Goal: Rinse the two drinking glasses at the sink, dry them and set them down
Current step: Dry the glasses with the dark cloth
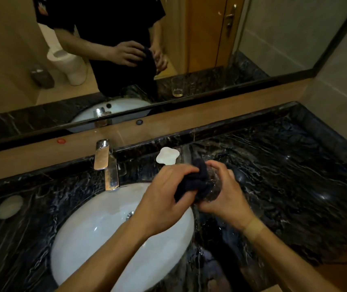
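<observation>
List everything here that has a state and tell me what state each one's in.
Glass: held in right hand, being dried.
Dark cloth: bunched, pushed into the glass by left hand.
Faucet: no water running.
Sink: no standing water visible.
Second glass: seen only in the mirror, upright.

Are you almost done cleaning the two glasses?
About halfway, it seems. The tap is off. The right hand holds one glass while the left hand rubs it with a dark cloth. A second glass shows only in the mirror, standing on the counter. Whether it's already dried, I can't tell.
</observation>
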`<action>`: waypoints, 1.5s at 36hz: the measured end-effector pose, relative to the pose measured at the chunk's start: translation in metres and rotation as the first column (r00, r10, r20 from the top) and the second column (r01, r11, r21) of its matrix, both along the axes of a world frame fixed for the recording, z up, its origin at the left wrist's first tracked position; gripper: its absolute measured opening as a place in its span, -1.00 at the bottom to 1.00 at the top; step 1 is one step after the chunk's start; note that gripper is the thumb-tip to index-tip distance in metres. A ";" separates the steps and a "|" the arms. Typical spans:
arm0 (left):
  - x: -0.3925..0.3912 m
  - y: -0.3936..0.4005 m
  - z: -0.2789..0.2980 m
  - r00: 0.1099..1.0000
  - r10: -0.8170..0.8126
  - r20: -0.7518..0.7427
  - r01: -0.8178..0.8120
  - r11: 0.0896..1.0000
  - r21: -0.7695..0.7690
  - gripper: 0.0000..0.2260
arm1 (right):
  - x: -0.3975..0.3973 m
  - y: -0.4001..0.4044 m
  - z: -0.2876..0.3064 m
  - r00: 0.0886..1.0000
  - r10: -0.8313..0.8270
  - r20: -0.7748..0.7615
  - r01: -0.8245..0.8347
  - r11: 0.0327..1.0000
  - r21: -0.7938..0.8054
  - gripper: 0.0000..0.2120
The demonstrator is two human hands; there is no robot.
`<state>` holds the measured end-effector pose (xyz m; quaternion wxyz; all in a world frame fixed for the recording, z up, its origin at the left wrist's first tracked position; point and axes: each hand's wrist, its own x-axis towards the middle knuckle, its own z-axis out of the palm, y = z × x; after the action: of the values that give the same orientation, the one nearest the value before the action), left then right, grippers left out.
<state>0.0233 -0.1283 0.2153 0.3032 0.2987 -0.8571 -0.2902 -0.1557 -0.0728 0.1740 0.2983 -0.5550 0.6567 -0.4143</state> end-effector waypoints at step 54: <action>-0.016 0.044 0.005 0.981 0.147 -0.125 0.040 0.477 0.878 -0.49 | -0.001 -0.039 0.039 0.822 -0.066 0.566 0.003 0.994 0.111 -0.82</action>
<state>0.0077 -0.0839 0.2204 0.1941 0.4101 -0.5472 -0.7034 -0.1570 -0.1116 0.2129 0.5017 -0.3777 0.5688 -0.5312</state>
